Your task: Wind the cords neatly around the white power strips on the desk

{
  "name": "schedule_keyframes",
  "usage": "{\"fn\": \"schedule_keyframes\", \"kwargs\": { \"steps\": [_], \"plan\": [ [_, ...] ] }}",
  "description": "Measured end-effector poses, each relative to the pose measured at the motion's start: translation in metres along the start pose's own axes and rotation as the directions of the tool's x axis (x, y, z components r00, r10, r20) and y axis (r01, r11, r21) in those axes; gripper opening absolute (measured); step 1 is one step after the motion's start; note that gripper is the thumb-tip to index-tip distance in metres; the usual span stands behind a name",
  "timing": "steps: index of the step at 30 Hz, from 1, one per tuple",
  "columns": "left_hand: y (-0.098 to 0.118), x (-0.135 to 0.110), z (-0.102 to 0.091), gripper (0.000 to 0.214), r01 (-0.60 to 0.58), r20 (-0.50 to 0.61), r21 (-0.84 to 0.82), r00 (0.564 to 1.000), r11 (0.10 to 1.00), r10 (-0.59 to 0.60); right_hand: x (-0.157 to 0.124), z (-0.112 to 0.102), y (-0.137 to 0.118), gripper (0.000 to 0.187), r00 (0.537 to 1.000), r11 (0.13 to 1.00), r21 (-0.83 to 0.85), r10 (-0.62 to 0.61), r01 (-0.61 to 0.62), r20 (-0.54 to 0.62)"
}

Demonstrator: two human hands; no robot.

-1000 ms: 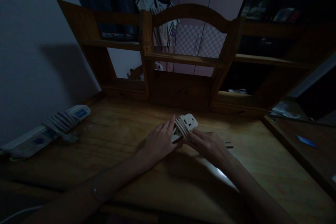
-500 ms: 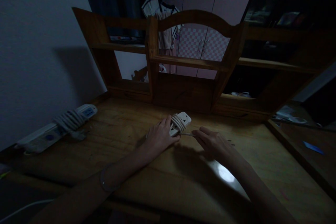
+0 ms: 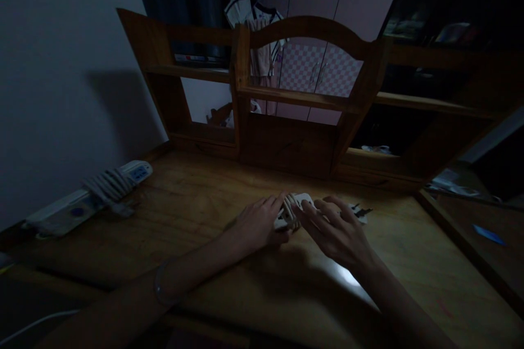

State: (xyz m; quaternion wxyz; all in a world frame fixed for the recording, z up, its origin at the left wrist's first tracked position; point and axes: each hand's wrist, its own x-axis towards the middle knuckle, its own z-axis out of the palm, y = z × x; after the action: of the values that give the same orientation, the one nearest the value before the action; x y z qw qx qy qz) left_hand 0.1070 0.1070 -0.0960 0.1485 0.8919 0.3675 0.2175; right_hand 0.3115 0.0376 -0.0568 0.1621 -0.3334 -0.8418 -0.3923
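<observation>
A small white power strip (image 3: 304, 198) is held above the wooden desk, tilted up towards its right end. Several turns of pale cord (image 3: 290, 210) are wrapped round its middle. My left hand (image 3: 258, 221) is closed round the strip's left part, thumb on the near side. My right hand (image 3: 340, 235) is at the strip's right end, fingers bent over the cord, which they partly hide. Just past these fingers a white plug (image 3: 360, 214) with dark prongs sticks out to the right.
A longer power strip (image 3: 67, 212) with cord wound round it lies at the left by the wall. Behind the desktop (image 3: 196, 185) rises a wooden shelf unit (image 3: 286, 97). A blue card (image 3: 488, 234) lies on the lower surface at the right.
My right hand has moved up to the strip's right end, and the plug now shows beyond it. The strip and my left hand have shifted slightly right and nearer.
</observation>
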Motion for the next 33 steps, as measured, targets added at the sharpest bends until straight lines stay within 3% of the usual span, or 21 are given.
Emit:
{"fn": "schedule_keyframes", "kwargs": {
  "steps": [5, 8, 15, 20, 23, 27, 33],
  "plan": [
    [0.012, -0.003, -0.004, 0.059, -0.214, -0.008, -0.191, 0.976, 0.958, 0.216, -0.003, -0.007, -0.002, 0.036, 0.999, 0.999, -0.012, -0.05, 0.05, -0.016],
    [0.014, -0.003, -0.006, 0.048, -0.26, -0.011, -0.279, 0.964, 0.924, 0.267, -0.002, -0.01, 0.0, 0.039, 0.999, 0.999, -0.004, -0.04, 0.04, -0.013],
    [0.013, 0.003, -0.011, 0.061, -0.196, 0.076, -0.232, 0.973, 0.953, 0.219, -0.006, -0.001, 0.014, 0.036, 1.0, 0.998, 0.058, 0.009, -0.008, -0.017],
    [0.013, 0.001, -0.004, 0.102, -0.166, 0.042, -0.155, 0.984, 0.974, 0.175, -0.01, 0.005, 0.02, 0.037, 0.999, 0.985, 0.171, 0.024, -0.019, -0.024],
    [0.012, -0.001, -0.002, 0.114, -0.169, 0.002, -0.118, 0.985, 0.979, 0.171, -0.011, 0.006, 0.021, 0.039, 0.999, 0.983, 0.181, 0.039, -0.037, -0.01],
    [0.012, -0.002, -0.003, 0.115, -0.169, 0.01, -0.16, 0.985, 0.973, 0.173, -0.011, 0.004, 0.018, 0.041, 0.998, 0.995, 0.084, 0.055, -0.052, -0.038],
    [0.014, 0.0, -0.003, 0.113, 0.051, 0.099, -0.388, 0.995, 0.92, -0.014, -0.011, 0.0, 0.013, 0.04, 0.988, 0.967, -0.211, 0.124, -0.142, -0.096]
  ]
}}
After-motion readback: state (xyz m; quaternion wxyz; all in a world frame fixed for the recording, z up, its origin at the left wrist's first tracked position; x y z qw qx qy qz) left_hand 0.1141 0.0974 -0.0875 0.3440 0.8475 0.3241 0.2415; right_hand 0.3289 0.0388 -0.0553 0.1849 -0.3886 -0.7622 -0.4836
